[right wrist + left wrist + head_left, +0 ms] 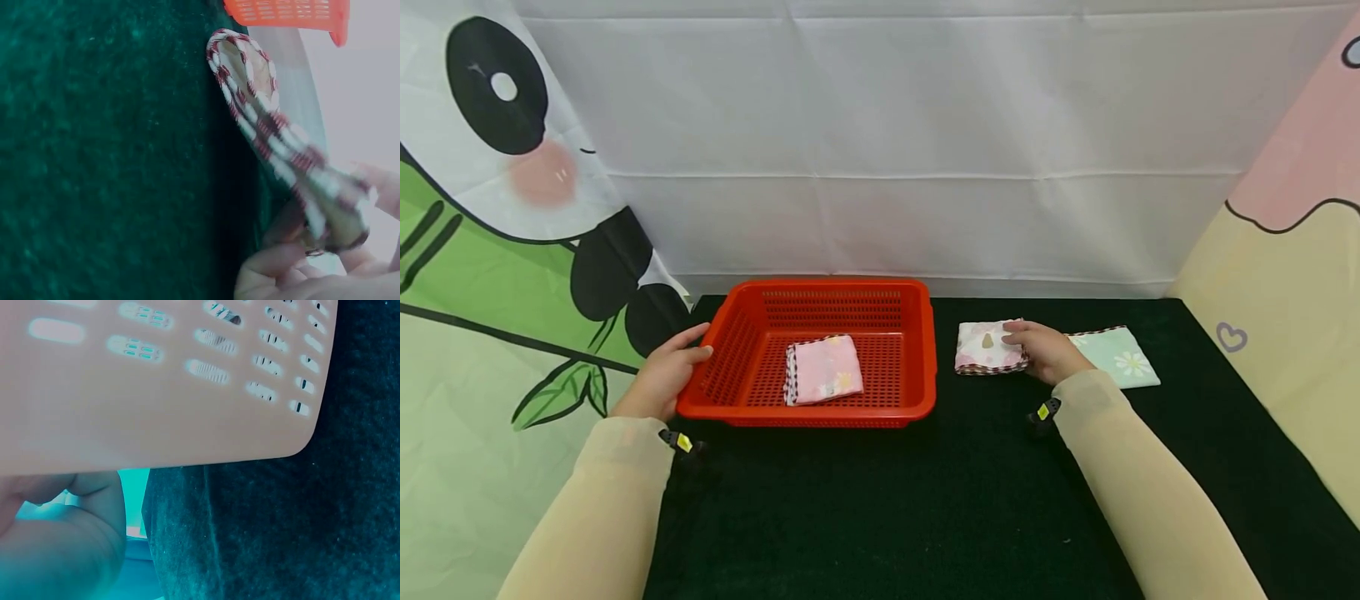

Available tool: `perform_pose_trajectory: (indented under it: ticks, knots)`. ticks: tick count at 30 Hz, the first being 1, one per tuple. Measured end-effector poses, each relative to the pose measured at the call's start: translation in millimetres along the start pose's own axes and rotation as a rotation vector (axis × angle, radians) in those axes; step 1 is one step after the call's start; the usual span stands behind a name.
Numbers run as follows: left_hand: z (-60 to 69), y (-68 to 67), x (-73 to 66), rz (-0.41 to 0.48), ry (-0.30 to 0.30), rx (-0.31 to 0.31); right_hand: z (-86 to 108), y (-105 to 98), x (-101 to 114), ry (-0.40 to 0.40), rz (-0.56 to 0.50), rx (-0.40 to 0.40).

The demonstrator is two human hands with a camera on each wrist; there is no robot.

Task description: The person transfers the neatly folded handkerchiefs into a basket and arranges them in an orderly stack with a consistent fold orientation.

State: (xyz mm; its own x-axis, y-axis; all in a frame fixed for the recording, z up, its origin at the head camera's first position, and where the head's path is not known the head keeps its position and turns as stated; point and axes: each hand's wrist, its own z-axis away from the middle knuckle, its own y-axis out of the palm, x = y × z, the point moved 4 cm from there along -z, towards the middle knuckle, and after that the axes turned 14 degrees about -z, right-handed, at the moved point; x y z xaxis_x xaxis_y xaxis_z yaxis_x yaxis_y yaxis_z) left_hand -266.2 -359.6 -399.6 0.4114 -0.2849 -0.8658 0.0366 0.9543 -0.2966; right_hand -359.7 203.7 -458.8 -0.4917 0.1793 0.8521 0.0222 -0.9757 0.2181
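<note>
The red basket (805, 416) stands left of centre, holding a folded pink cloth (829, 369) with a checked edge. My left hand (662, 375) grips its left rim; in the left wrist view the basket wall (156, 412) fills the top, the hand (69, 531) at its edge. To the right of the basket, my right hand (1048, 350) pinches the right side of a folded white and pink cloth (985, 346). The right wrist view shows its layered checked edge (269, 134) between the fingers and thumb of the hand (325, 269). The wrist partly covers a mint cloth (1120, 357).
A dark green cloth (880, 517) covers the table. Behind it hangs a white sheet (925, 150). Printed cartoon sheets stand at the left (490, 400) and right (1300, 333) sides.
</note>
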Motion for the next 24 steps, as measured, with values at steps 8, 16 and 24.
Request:
perform_pose_trajectory:
  ticks: [8,16,24]
  knots:
    - [0.3,2.1,-1.0,-0.003,0.003,-0.003,-1.0,2.2,2.4,0.012,-0.258,0.059]
    - [1.1,1.7,-1.8,0.0,0.006,0.004,-3.1,0.0,3.1,0.028,-0.382,0.075]
    - [1.8,0.8,-1.1,-0.006,-0.005,0.004,-0.8,-0.7,1.2,-0.022,-0.21,0.019]
